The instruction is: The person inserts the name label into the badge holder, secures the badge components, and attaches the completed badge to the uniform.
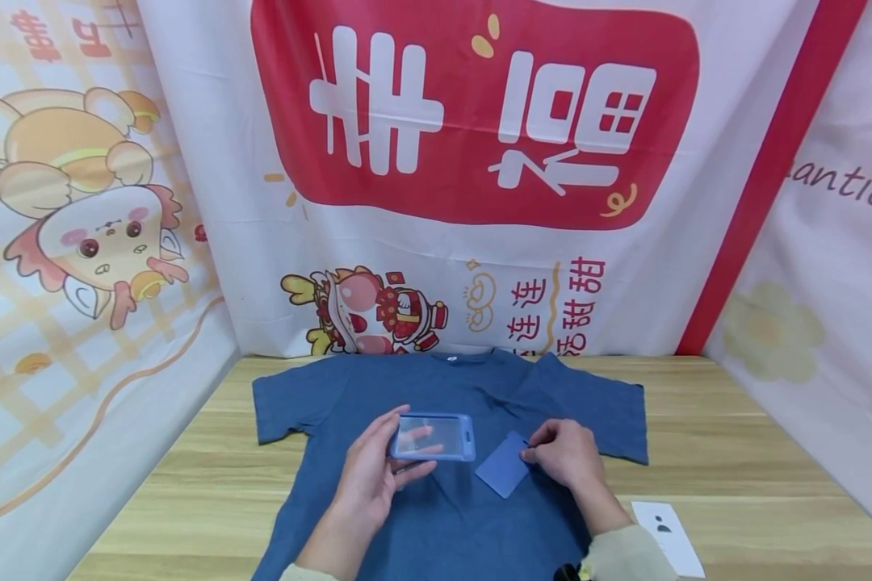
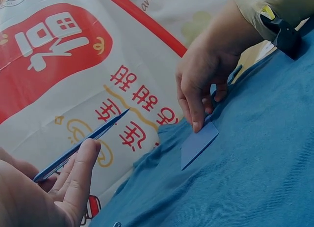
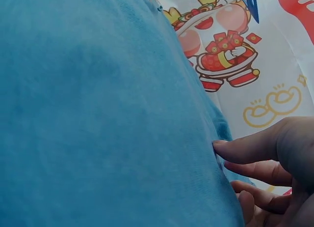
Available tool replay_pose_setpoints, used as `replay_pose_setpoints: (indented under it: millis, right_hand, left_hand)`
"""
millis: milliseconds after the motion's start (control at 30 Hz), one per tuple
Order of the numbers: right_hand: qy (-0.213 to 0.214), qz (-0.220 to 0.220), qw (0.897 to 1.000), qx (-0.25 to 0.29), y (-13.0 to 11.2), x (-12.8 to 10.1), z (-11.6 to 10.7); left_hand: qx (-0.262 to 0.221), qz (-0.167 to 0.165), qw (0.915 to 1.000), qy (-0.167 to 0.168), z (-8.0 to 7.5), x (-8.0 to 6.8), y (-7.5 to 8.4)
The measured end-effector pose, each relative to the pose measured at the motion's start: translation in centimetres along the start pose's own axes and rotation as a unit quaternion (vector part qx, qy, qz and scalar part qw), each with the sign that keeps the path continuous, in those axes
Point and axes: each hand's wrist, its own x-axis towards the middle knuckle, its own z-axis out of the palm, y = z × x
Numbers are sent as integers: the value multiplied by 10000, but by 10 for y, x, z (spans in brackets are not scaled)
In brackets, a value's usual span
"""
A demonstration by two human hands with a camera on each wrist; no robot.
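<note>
A wooden bench (image 1: 734, 452) is enclosed by printed cloth backdrops (image 1: 480, 161), and a blue T-shirt (image 1: 450, 516) is spread flat on it, collar to the rear.

The left hand (image 1: 366, 476) is held palm up above the shirt; a clear badge holder (image 1: 433, 437) with a blue rim is gripped between the thumb and the curled fingers (image 2: 81, 163). Only in the left wrist view is the holder (image 2: 81, 143) seen edge-on, thin and lifted clear of the cloth.

The right hand (image 1: 565, 453) is laid on the shirt, and the corner of a blue card (image 1: 504, 474) is pinched by its fingertips (image 2: 196, 121). In the left wrist view the card (image 2: 198, 143) is shown lying on the shirt (image 2: 255, 178) with its held corner slightly raised. In the right wrist view the card is not seen; only loosely bent fingers (image 3: 255, 148) touching the shirt (image 3: 98, 114) are shown.

A white paper slip (image 1: 668, 537) is seen lying on the bench right of the shirt, in the head view alone.
</note>
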Motion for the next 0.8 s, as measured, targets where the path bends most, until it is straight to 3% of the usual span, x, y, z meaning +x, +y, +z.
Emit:
replay_pose_setpoints:
  millis: [167, 567, 800]
  right_hand:
    - [24, -23, 10000, -38, 1, 0, 1]
    - [278, -315, 9991, -78, -15, -8, 9]
    - [-3, -635, 9979, 96, -29, -17, 19]
  left_hand:
    - [71, -15, 9999, -100, 0, 0, 0]
    - [27, -12, 9999, 121, -6, 0, 11]
    - [-79, 86, 9998, 183, -10, -1, 18]
